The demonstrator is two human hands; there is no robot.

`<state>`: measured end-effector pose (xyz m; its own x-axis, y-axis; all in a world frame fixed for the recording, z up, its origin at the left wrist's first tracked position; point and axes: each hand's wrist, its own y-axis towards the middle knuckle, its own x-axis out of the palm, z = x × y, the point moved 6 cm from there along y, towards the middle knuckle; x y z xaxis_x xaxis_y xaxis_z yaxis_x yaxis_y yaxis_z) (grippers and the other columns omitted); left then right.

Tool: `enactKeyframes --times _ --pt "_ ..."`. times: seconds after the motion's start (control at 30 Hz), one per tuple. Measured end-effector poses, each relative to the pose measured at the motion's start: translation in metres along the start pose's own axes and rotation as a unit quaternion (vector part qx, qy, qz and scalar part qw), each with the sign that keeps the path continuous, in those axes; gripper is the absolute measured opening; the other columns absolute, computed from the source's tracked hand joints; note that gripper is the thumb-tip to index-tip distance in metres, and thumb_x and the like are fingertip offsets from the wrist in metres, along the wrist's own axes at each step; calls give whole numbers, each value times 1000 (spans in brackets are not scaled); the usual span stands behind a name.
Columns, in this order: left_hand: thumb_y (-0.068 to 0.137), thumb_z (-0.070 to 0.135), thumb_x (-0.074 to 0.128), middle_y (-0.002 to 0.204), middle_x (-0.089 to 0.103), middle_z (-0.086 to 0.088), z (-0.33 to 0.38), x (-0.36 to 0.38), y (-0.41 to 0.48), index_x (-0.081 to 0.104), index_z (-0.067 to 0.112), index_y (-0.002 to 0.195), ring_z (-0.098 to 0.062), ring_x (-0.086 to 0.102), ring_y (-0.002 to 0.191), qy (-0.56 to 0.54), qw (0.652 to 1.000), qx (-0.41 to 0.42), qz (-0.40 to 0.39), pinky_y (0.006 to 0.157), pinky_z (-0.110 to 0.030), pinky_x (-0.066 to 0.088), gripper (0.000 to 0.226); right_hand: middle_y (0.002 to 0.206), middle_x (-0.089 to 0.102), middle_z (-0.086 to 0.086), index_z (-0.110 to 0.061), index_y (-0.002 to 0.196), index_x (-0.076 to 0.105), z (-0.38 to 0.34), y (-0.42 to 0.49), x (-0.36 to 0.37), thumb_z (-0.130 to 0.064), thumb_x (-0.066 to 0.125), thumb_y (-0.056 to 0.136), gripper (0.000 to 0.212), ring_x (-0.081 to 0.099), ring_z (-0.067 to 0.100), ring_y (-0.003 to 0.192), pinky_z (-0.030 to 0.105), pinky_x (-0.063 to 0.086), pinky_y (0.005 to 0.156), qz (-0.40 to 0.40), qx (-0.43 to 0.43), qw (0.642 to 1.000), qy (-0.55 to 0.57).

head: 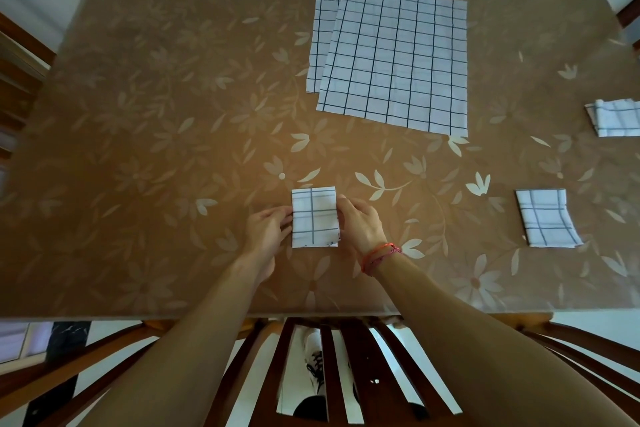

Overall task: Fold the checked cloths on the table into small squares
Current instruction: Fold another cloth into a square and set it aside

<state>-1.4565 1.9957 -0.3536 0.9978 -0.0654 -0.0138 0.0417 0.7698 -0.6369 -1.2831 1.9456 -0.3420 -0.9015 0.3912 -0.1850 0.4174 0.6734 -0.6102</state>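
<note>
A small folded checked cloth (314, 218), white with dark grid lines, lies on the brown flowered table (173, 114) near its front edge. My left hand (268, 229) pinches the cloth's left edge with its fingertips. At the right edge, the curled fingers of my right hand (358, 222) hold the cloth. Two unfolded checked cloths (394, 55) lie flat and overlapping at the back centre. A folded checked square (545, 218) sits at the right, and another folded cloth (613, 117) lies by the right edge.
A wooden chair back (329, 367) stands between me and the table's front edge. Another chair (20, 55) is at the left side. The table's far edge meets a pale wall.
</note>
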Motion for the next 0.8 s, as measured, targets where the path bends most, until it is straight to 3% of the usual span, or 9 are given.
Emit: enactKeyframes --times 0.23,0.33,0.4,0.47,0.53,0.6,0.7,0.8 --pt "99 16 52 105 68 2 1 -4 1 67 18 95 -9 62 99 21 1000 1 8 85 -27 49 15 88 73 5 -16 83 74 0 -1 -5 -35 54 90 29 67 26 92 51 55 88 -11 -7 1000 3" --pt "99 18 52 108 67 5 8 -10 0 67 15 111 -9 61 99 77 996 31 25 82 -27 50 19 63 66 -17 -35 65 71 -3 -3 -14 -34 51 90 33 63 8 70 34 52 73 -14 -25 1000 -5" --pt "98 20 52 118 64 2 17 -12 -2 65 13 121 -14 59 109 143 987 70 32 96 -33 48 26 53 55 -19 -32 63 65 -8 -6 -22 -34 48 88 31 52 3 59 29 44 65 -16 -36 999 -24" --pt "98 24 53 120 61 4 27 -8 -7 63 15 124 -13 56 110 209 971 116 26 96 -30 45 30 64 60 -12 -21 80 65 -15 -9 -30 -34 47 88 23 55 10 65 34 48 69 -16 -58 997 -41" --pt "96 28 55 117 59 8 37 0 -14 61 18 126 -9 53 107 251 955 159 10 87 -22 40 32 99 71 -2 -19 109 65 -22 -12 -41 -35 49 92 29 64 10 88 33 50 86 -9 -70 996 -60" --pt "95 33 57 120 56 10 46 8 -21 59 22 127 -8 51 110 287 937 200 1 89 -24 41 34 127 62 -2 -23 137 53 -28 -17 -54 -40 50 94 46 59 11 111 28 44 97 -2 -78 993 -93" --pt "94 39 56 133 51 8 57 18 -31 54 27 130 -13 47 123 344 909 237 -6 104 -41 42 39 139 54 -2 -26 146 42 -40 -26 -72 -46 49 96 55 52 16 125 29 39 102 16 -116 980 -163" --pt "93 41 55 136 51 3 73 28 -44 53 22 132 -17 46 125 423 852 308 5 104 -41 40 44 143 50 4 -22 147 39 -49 -38 -92 -45 46 97 56 47 20 131 33 38 106 31 -162 960 -225"
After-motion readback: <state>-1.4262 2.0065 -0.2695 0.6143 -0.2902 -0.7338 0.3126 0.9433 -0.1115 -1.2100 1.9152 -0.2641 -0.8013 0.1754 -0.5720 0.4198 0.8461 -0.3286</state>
